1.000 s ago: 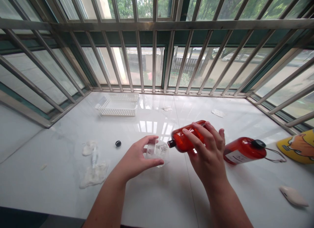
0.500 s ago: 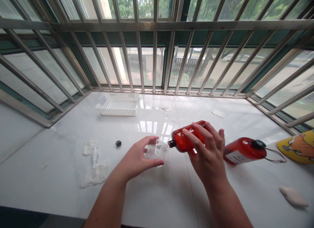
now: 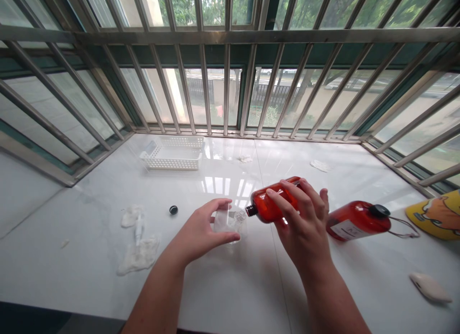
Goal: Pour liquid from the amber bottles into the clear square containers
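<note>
Right hand (image 3: 305, 224): closed firmly around the body of an amber plastic bottle (image 3: 271, 204), fingers wrapping over the top, and tilting it neck-down near the middle of the counter (image 3: 233, 286). This grip is leaving the black threaded neck (image 3: 251, 210) free and uncapped.

Left hand (image 3: 199, 231): curving partly closed around a small clear plastic bottle (image 3: 232, 222), steadying it just beside the amber bottle's mouth. Glare is hiding whether it has anything inside.

Loose cap: a black bottle cap (image 3: 173, 210) is lying on the counter, left of the hands.

Right side: a second amber bottle (image 3: 359, 221), labelled and black-topped, is lying on its side beyond the right hand, near a yellow cartoon card (image 3: 434, 216).

Rest: crumpled white tissues (image 3: 138, 255) are lying toward the left edge, and a white plastic basket (image 3: 172, 153) is sitting near the back edge, below the steel window bars (image 3: 226, 61).
</note>
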Available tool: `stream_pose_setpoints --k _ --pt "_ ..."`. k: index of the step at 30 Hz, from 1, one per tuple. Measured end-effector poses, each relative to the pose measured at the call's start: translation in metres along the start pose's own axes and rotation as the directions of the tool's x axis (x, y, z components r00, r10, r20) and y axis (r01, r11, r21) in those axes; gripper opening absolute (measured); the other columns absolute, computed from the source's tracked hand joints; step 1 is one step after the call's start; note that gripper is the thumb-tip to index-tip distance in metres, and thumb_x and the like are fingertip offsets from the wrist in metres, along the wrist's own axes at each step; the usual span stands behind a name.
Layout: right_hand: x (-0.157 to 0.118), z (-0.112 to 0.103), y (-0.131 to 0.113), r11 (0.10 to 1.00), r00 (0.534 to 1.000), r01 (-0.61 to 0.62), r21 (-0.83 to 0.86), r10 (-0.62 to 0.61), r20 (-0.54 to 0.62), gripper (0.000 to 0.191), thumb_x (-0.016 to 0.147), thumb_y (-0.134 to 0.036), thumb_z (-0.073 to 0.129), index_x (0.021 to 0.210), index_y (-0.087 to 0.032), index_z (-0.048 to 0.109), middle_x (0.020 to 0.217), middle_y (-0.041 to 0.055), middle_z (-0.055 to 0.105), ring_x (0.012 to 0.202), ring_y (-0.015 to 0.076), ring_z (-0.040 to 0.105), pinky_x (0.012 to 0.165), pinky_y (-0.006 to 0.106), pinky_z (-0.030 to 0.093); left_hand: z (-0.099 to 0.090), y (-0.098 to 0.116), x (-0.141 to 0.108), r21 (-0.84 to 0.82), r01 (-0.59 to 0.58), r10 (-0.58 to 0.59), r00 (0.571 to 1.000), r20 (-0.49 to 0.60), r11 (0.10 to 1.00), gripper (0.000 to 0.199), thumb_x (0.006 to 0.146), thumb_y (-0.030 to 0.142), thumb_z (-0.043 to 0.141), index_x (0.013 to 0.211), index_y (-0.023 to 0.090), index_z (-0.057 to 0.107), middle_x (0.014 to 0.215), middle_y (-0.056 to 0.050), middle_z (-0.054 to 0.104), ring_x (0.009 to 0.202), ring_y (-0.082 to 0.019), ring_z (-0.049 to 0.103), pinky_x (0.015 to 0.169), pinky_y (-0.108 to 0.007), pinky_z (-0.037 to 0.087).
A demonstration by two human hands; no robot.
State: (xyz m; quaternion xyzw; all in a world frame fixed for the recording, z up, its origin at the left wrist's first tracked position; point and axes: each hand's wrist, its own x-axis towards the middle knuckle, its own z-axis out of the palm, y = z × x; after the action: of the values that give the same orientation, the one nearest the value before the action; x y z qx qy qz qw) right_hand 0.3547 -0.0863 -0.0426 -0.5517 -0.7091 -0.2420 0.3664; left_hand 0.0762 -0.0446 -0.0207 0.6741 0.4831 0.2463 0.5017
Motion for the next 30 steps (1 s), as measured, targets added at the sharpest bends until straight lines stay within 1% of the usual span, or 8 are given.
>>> stream_pose_setpoints --k 5,10,17,27,30 --pt "0.0007 0.0010 -0.0006 1.000 1.000 -0.005 -0.001 0.005 0.008 0.060 0.096 -0.008 0.078 0.148 -0.037 0.065 0.156 0.0070 0.065 0.160 0.0380 0.047 0.138 0.071 0.019 -0.0001 0.0011 0.0003 0.015 0.008 -0.008 1.000 0.010 1.000 0.078 0.077 0.051 0.101 0.147 0.038 0.066 0.152 -0.004 0.069 0.143 -0.034 0.063 0.119 -0.051 0.053" --pt "0.0001 0.0023 -0.0002 1.000 1.000 -0.002 -0.005 0.002 -0.002 0.059 0.096 -0.009 0.080 0.147 -0.036 0.067 0.155 0.0071 0.066 0.160 0.0379 0.047 0.138 0.071 0.019 0.0004 0.0018 0.0002 0.028 0.007 -0.007 1.000 0.005 1.000 0.078 0.077 0.048 0.100 0.147 0.037 0.067 0.152 -0.005 0.070 0.143 -0.034 0.063 0.118 -0.050 0.054" --pt "-0.0006 0.0021 0.0006 1.000 1.000 0.003 -0.010 -0.004 -0.014 0.060 0.095 -0.007 0.079 0.146 -0.036 0.068 0.155 0.0072 0.066 0.159 0.0380 0.048 0.138 0.071 0.019 0.0010 0.0009 0.0016 0.035 0.013 -0.013 1.000 0.006 0.999 0.078 0.077 0.049 0.100 0.146 0.039 0.066 0.152 -0.002 0.070 0.143 -0.033 0.063 0.119 -0.049 0.053" --pt "-0.0004 0.0028 0.0004 1.000 1.000 0.007 -0.017 -0.007 -0.011 0.059 0.097 -0.008 0.078 0.147 -0.036 0.067 0.154 0.0067 0.066 0.160 0.0374 0.047 0.139 0.071 0.017 0.0009 0.0013 0.0013 0.044 0.012 -0.012 1.000 0.002 0.999 0.078 0.077 0.049 0.100 0.146 0.037 0.067 0.152 -0.005 0.070 0.143 -0.035 0.063 0.119 -0.051 0.054" --pt "-0.0008 0.0019 0.0007 1.000 1.000 0.008 -0.015 -0.008 -0.010 0.060 0.096 -0.008 0.079 0.147 -0.036 0.067 0.154 0.0067 0.066 0.159 0.0374 0.047 0.139 0.071 0.017 0.0010 0.0014 0.0010 0.044 0.015 -0.015 1.000 -0.001 0.999 0.077 0.077 0.049 0.099 0.146 0.038 0.067 0.152 -0.004 0.070 0.143 -0.035 0.063 0.119 -0.050 0.054"
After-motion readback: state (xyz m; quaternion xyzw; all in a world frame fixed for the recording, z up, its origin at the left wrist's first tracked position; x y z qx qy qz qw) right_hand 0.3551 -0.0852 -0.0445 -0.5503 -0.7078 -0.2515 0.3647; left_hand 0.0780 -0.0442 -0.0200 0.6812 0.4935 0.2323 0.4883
